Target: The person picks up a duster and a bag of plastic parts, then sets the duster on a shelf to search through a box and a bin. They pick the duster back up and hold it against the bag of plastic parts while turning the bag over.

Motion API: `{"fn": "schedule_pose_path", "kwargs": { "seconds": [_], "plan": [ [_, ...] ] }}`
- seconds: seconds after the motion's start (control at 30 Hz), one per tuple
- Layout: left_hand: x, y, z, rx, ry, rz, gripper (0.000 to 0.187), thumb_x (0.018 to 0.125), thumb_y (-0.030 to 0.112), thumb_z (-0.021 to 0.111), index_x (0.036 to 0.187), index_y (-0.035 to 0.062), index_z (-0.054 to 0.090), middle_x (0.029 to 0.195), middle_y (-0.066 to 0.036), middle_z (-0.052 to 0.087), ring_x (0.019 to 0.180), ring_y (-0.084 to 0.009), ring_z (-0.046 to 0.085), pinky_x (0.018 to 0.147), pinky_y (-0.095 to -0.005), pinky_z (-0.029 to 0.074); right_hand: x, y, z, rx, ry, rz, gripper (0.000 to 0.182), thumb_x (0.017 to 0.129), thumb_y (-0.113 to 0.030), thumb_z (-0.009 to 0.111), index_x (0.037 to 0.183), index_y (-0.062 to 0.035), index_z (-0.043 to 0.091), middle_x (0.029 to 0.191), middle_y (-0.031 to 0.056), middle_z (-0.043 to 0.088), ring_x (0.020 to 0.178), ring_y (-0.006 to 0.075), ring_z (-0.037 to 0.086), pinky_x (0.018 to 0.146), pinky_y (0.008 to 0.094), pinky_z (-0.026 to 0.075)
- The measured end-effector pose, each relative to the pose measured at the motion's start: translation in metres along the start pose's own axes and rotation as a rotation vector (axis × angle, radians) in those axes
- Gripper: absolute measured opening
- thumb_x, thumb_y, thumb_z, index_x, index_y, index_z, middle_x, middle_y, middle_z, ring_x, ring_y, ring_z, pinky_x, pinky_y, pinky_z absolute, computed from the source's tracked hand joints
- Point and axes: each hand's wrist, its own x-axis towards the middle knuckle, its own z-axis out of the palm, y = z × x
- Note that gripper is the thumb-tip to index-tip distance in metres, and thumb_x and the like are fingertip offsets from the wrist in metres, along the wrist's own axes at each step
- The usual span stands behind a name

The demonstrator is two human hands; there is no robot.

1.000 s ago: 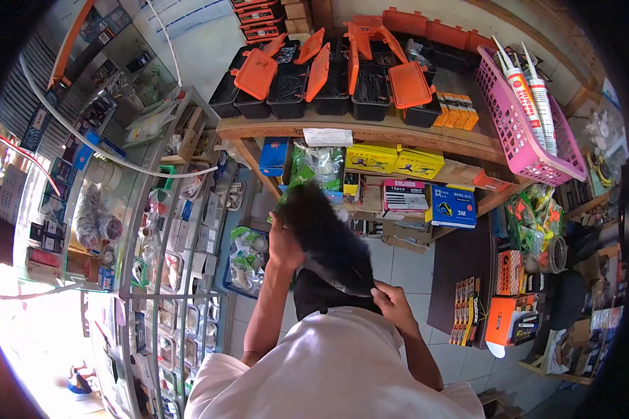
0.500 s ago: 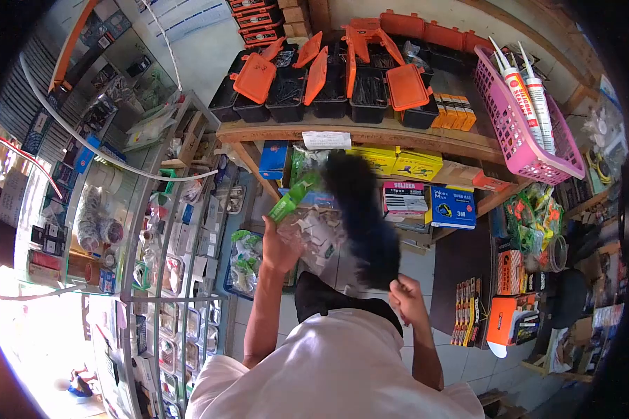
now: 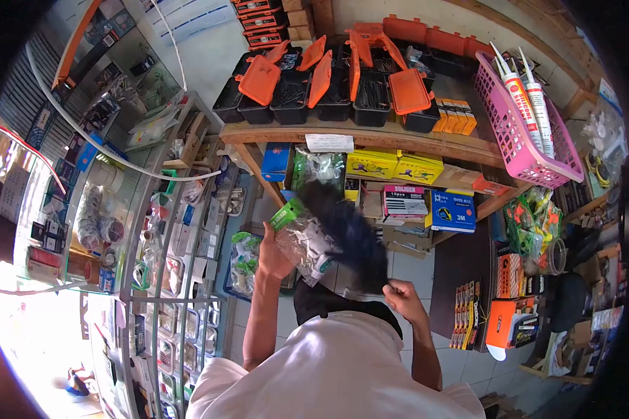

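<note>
My left hand (image 3: pixel 274 255) is closed on the edge of a clear plastic packet (image 3: pixel 306 246) with a green header, with whitish pieces inside. In my right hand (image 3: pixel 404 297) is the handle end of a dark, fluffy duster (image 3: pixel 353 237), slightly blurred. The duster slants up and left from that hand, its far part over the packet's upper right side. Behind them, on the lower shelf, lies another green-edged packet (image 3: pixel 321 166) of pale items.
Black bins with orange lids (image 3: pixel 258 79) stand on a wooden shelf (image 3: pixel 370 136), beside a pink basket (image 3: pixel 528 133) holding sealant tubes. Glass display shelving (image 3: pixel 129 297) is at the left. A blue tray (image 3: pixel 243 286) of packets sits low, left of my left hand.
The duster has swung down and left across the packet. The packet has tilted and its header now sits lower. My right hand has shifted slightly.
</note>
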Motion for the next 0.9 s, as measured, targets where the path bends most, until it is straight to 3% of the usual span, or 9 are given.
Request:
{"fn": "schedule_pose_path", "kwargs": {
  "seconds": [0.1,0.23,0.3,0.43,0.53,0.67,0.77,0.83,0.9],
  "plan": [
    [-0.003,-0.003,0.007,-0.076,0.054,0.012,0.069,0.096,0.058,0.021,0.139,0.0058,0.039,0.135,-0.015,0.049,0.123,-0.0324,0.047,0.104,-0.0478,0.035,0.004,0.003,0.006,-0.059,0.057,-0.096,0.031,0.095,-0.019,0.055,0.068,-0.0054,0.048,0.058,-0.0055,0.042,0.051,0.0032,0.036,0.046,0.0230,0.028],
    [0.006,-0.017,-0.027,-0.310,-0.476,-0.129,0.070,0.095,0.060,0.024,0.138,0.0061,0.039,0.134,-0.015,0.049,0.123,-0.0317,0.047,0.105,-0.0459,0.036,0.013,-0.010,0.021,0.118,0.349,-0.061,0.023,0.093,-0.027,0.061,0.089,-0.0045,0.056,0.059,-0.0068,0.043,0.051,0.0015,0.036,0.045,0.0213,0.027],
    [-0.003,-0.031,0.008,-0.068,0.012,-0.096,0.072,0.095,0.061,0.024,0.140,0.0055,0.036,0.135,-0.018,0.048,0.120,-0.0348,0.050,0.101,-0.0476,0.039,0.020,0.003,0.024,0.099,0.372,-0.139,0.031,0.088,-0.034,0.067,0.094,-0.0050,0.055,0.059,-0.0071,0.043,0.047,0.0010,0.036,0.041,0.0213,0.026],
    [-0.006,-0.055,0.012,-0.141,-0.234,-0.212,0.078,0.094,0.062,0.022,0.143,0.0031,0.030,0.143,-0.021,0.038,0.129,-0.0393,0.039,0.106,-0.0552,0.031,0.030,-0.001,0.034,0.309,0.250,-0.228,0.039,0.079,-0.035,0.077,0.092,-0.0044,0.055,0.060,-0.0048,0.047,0.040,0.0037,0.038,0.034,0.0228,0.028],
    [-0.007,-0.067,0.010,-0.145,-0.148,-0.227,0.078,0.093,0.063,0.023,0.144,0.0036,0.029,0.144,-0.021,0.037,0.130,-0.0393,0.039,0.106,-0.0558,0.030,0.034,-0.021,0.049,0.397,0.375,-0.080,0.028,0.073,-0.017,0.080,0.083,-0.0039,0.058,0.059,-0.0013,0.052,0.040,0.0050,0.039,0.035,0.0232,0.028],
    [-0.003,-0.076,0.003,-0.118,-0.099,-0.212,0.081,0.091,0.066,0.027,0.144,0.0054,0.030,0.142,-0.018,0.041,0.128,-0.0374,0.042,0.106,-0.0537,0.031,0.040,-0.021,0.052,0.365,0.453,-0.038,0.020,0.074,-0.015,0.079,0.073,-0.0048,0.061,0.056,-0.0006,0.053,0.042,0.0046,0.042,0.036,0.0242,0.028],
    [0.006,-0.093,-0.015,-0.036,-0.112,-0.158,0.075,0.092,0.064,0.031,0.142,0.0079,0.034,0.140,-0.015,0.044,0.124,-0.0348,0.045,0.106,-0.0505,0.032,0.047,-0.025,0.056,0.213,0.445,-0.130,0.016,0.079,-0.007,0.072,0.071,-0.0021,0.059,0.057,-0.0007,0.053,0.041,0.0085,0.045,0.037,0.0256,0.035],
    [0.006,-0.104,-0.024,0.081,-0.069,-0.150,0.067,0.094,0.060,0.032,0.141,0.0121,0.037,0.139,-0.012,0.046,0.126,-0.0309,0.045,0.105,-0.0493,0.033,0.056,-0.019,0.057,-0.091,0.490,-0.544,0.019,0.080,-0.009,0.071,0.066,-0.0010,0.060,0.060,-0.0011,0.059,0.046,0.0102,0.053,0.041,0.0298,0.041],
    [-0.008,-0.098,-0.022,0.042,0.100,-0.408,0.056,0.094,0.049,0.041,0.138,0.0153,0.043,0.138,-0.005,0.048,0.130,-0.0249,0.041,0.109,-0.0453,0.028,0.058,-0.016,0.047,-0.259,0.444,-0.554,0.014,0.075,-0.009,0.073,0.069,-0.0008,0.064,0.063,0.0036,0.065,0.052,0.0174,0.061,0.047,0.0329,0.045]
  ]
}}
